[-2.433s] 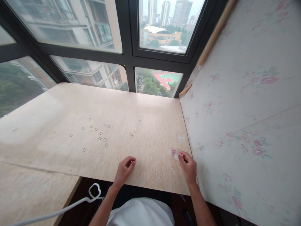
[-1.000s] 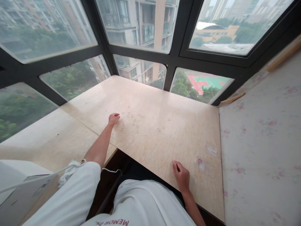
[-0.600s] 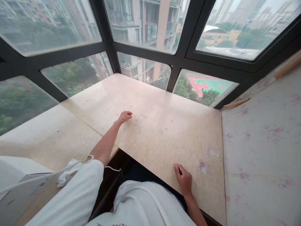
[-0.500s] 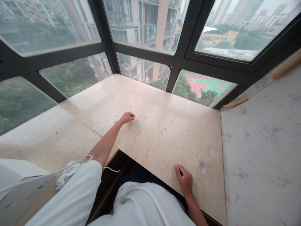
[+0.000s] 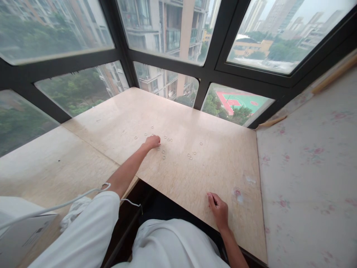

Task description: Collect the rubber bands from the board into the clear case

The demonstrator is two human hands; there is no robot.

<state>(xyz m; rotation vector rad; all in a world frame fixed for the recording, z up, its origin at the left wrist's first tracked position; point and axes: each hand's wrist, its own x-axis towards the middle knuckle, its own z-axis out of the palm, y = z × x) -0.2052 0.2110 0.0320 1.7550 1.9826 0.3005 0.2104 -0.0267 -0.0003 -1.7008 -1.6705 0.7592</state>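
Observation:
Several thin, small rings lie scattered on the pale marble-patterned surface (image 5: 173, 182). Over the left cluster is my left hand (image 5: 153, 141), its fingers closed and pointing down among the rings. One ring (image 5: 160, 145) lies right by its fingertips, partly covered; whether anything is pinched there cannot be seen. Just in front of this hand are a ring (image 5: 163, 152) and another ring (image 5: 164, 158). Further right, a small group includes a ring (image 5: 191, 158). My right hand (image 5: 219, 210) rests near the front edge with curled fingers, and its inside is hidden.
Clear plastic packaging (image 5: 239, 195) lies right of my right hand, beside the floral-papered wall (image 5: 301, 178). A white cable (image 5: 69, 201) crosses my left sleeve near a white box (image 5: 25, 238). Dark-framed windows (image 5: 167, 63) border the far side.
My left hand has come slightly nearer and turned more palm-down, its fingers now covering a ring. The right hand stays in place with fingers curled a little tighter. The view has shifted slightly.

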